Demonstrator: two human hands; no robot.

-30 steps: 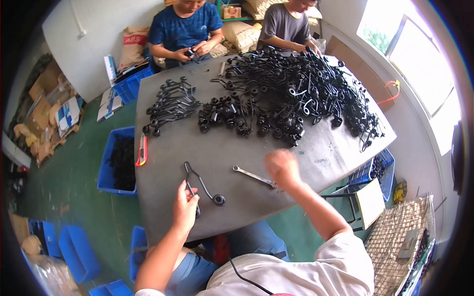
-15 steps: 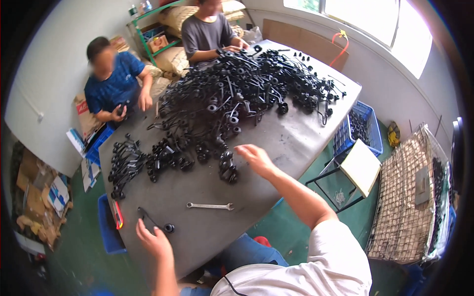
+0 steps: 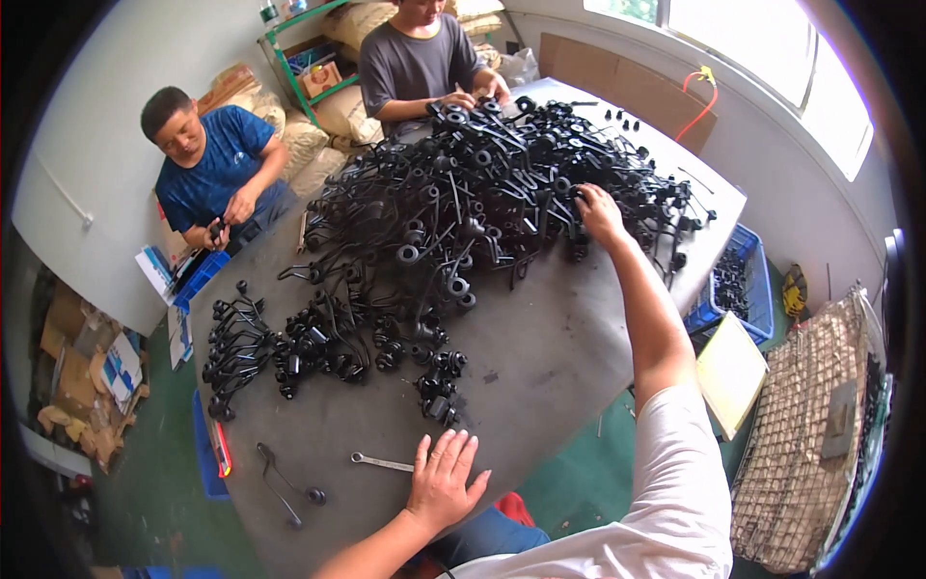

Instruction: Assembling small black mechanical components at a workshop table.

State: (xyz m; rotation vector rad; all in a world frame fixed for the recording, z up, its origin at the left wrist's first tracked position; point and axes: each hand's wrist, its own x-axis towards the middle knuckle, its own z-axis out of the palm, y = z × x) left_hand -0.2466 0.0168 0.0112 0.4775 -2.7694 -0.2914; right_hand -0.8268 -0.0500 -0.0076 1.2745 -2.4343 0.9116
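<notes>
My right hand [image 3: 600,214] reaches far across the grey table [image 3: 550,357] into a big heap of black metal rod parts with rollers [image 3: 482,183]; its fingers curl among the parts, and I cannot tell whether they grip one. My left hand [image 3: 444,480] lies flat and open on the table near its front edge. A small silver wrench [image 3: 382,463] lies just left of that hand. Further left lies a single black rod part [image 3: 285,485], apart from both hands.
Smaller clusters of black parts [image 3: 289,343] lie at the table's left. Two other people sit at the far side, one in a blue shirt [image 3: 217,179], one in a grey shirt [image 3: 415,63]. Blue bins [image 3: 738,285] stand right of the table, with a wire basket [image 3: 810,434] beyond them.
My right hand has stretched farther out into the big heap. My left hand has let go of the single rod part and moved right, flat beside the wrench. The view has swung.
</notes>
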